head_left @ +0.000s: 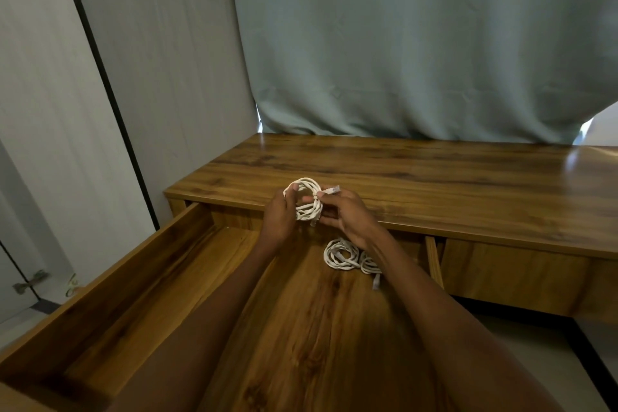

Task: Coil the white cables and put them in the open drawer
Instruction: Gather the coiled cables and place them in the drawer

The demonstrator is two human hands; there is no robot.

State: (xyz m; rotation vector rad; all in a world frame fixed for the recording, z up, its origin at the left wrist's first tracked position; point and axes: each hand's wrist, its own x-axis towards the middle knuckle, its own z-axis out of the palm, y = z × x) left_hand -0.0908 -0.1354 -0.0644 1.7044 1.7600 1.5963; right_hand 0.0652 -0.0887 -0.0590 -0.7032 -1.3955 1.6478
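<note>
Both hands hold one white coil (305, 199) in the air, above the far end of the open drawer (110, 281) and just in front of the desk (418, 174) edge. The left hand (280, 216) grips the coil's left side, its fingers curled round the loops with the fingertips showing at the top. The right hand (347, 214) pinches the coil's right side, where the cable is wrapped across the loops, and the plug (332, 190) sticks out past its fingertips toward the far right. The loops look fully gathered, so this coil seems to be at the tying-off step, with the tail end being tucked or cinched.

Two coils (351, 256) already lie on the drawer floor, near its far right corner, below the right wrist. The left one is plain to see; the right one is partly hidden by the forearm, so I cannot tell how neat it is, though a connector end trails from it toward the near side.

No loose white cable shows on the desk or elsewhere in the drawer. By my reading the task is nearly done: what is left is to finish securing the held coil and lay it in the drawer, likely beside the other two. More cables could lie out of view.
</note>
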